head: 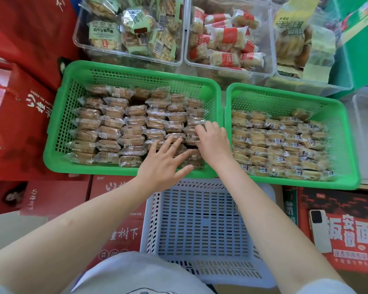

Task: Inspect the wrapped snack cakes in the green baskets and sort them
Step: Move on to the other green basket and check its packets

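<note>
**Both hands on cakes in the left green basket**

Left hand (162, 164) lies flat, fingers spread wide, resting on wrapped snack cakes (134, 132) at the near right corner of the left green basket (72, 115). Right hand (212, 143) is just beside it, fingers bent down onto the cakes along the basket's right wall; whether it grips one, cannot tell, fingertips partly hidden. Cakes packed in rows, filling the basket ahead and to the left of both hands. Right green basket (346, 145) sits just right of the right hand, touching the left basket, also filled with wrapped cakes (280, 143). White slotted basket (200, 225) below the wrists, between the forearms. Clear bins (179, 60) of other packaged snacks well ahead of the hands. Red cartons (26, 115) left of the left hand. Phone (320, 230) lies on a red box (353, 247) right of the right forearm.
</note>
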Action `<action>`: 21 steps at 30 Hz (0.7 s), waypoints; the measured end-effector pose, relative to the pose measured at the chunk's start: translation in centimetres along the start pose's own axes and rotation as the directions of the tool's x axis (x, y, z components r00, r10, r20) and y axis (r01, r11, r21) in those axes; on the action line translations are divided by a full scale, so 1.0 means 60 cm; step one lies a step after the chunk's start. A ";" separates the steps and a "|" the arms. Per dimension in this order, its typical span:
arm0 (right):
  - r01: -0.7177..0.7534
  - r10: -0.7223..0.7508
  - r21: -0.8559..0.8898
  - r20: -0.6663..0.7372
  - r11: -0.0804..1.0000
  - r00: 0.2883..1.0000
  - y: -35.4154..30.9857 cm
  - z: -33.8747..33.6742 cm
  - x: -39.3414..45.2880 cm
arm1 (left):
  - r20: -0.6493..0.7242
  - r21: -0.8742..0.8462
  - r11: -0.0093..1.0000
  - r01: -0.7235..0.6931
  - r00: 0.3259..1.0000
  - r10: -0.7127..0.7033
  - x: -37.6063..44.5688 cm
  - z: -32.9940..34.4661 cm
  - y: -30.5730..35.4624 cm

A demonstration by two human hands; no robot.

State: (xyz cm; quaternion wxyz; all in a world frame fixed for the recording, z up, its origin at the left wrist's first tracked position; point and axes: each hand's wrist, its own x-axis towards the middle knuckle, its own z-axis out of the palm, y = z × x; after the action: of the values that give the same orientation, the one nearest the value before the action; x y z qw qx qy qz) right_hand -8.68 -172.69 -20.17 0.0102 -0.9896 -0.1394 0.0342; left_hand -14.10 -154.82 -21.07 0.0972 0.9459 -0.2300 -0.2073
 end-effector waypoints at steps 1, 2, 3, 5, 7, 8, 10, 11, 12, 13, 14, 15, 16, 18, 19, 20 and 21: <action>0.009 -0.009 -0.005 0.019 1.000 1.000 0.003 0.003 0.004 | 0.005 0.002 1.000 0.001 1.000 -0.001 0.000 -0.001 0.000; 0.022 -0.022 -0.007 0.049 1.000 0.999 0.004 0.003 0.007 | 0.010 0.006 1.000 0.002 1.000 -0.002 0.000 -0.001 0.000; 0.038 -0.038 0.006 0.065 0.999 0.997 0.005 0.005 0.010 | 0.014 0.009 1.000 0.004 1.000 -0.004 0.000 -0.002 0.001; 0.062 -0.066 0.054 0.067 0.997 0.996 0.006 0.008 0.012 | 0.023 0.012 1.000 0.009 1.000 -0.009 0.000 -0.003 0.001; 0.073 -0.080 0.151 0.038 0.986 0.996 0.008 0.012 0.011 | 0.029 0.013 1.000 0.012 1.000 -0.012 0.000 -0.003 0.002; 0.066 -0.074 0.218 0.029 0.974 0.997 0.008 0.013 0.010 | 0.032 0.012 1.000 0.014 0.999 -0.014 0.000 -0.003 0.001; 0.032 -0.046 0.321 0.037 0.946 0.998 0.008 0.010 0.007 | 0.035 0.011 1.000 0.015 0.999 -0.016 0.001 -0.003 0.001; 0.028 -0.042 0.343 0.032 0.939 0.999 0.008 0.009 0.006 | 0.035 0.009 1.000 0.016 0.999 -0.016 0.001 -0.003 0.001; 0.033 -0.043 0.354 0.019 0.935 0.999 0.007 0.007 0.005 | 0.037 0.005 1.000 0.016 0.999 -0.016 0.001 -0.004 0.001; 0.045 -0.053 0.360 0.012 0.932 0.999 0.006 0.004 0.004 | 0.039 -0.001 1.000 0.016 0.999 -0.016 0.001 -0.004 0.002; 0.051 -0.065 0.360 0.027 0.932 0.998 0.004 0.001 0.003 | 0.039 -0.005 1.000 0.015 0.999 -0.015 0.001 -0.005 0.002; 0.050 -0.077 0.356 0.061 0.933 0.995 0.002 -0.004 0.005 | 0.039 -0.008 1.000 0.015 0.999 -0.014 0.001 -0.005 0.002; 0.039 -0.079 0.347 0.102 0.937 0.992 -0.001 -0.009 0.005 | 0.040 -0.009 1.000 0.016 0.999 -0.015 0.000 -0.005 0.002; -0.013 -0.036 0.352 0.130 0.936 0.991 -0.005 -0.023 0.006 | 0.043 -0.012 1.000 0.018 0.999 -0.018 0.000 -0.005 0.002; -0.046 0.008 0.370 0.105 0.928 0.994 -0.007 -0.035 0.006 | 0.044 -0.012 1.000 0.018 0.999 -0.018 0.000 -0.006 0.001; -0.077 0.056 0.386 0.066 0.919 0.996 -0.008 -0.048 0.005 | 0.047 -0.013 1.000 0.019 0.999 -0.018 0.000 -0.007 0.001; -0.090 0.096 0.398 0.005 0.913 0.995 -0.006 -0.062 0.002 | 0.051 -0.017 1.000 0.019 0.999 -0.018 0.000 -0.007 0.002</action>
State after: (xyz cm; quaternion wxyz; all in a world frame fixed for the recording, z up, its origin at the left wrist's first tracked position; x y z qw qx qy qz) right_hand -8.42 -172.35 -16.47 0.2101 -0.9727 -0.0822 0.0549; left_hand -13.95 -154.87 -20.67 0.0976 0.9415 -0.2219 -0.2340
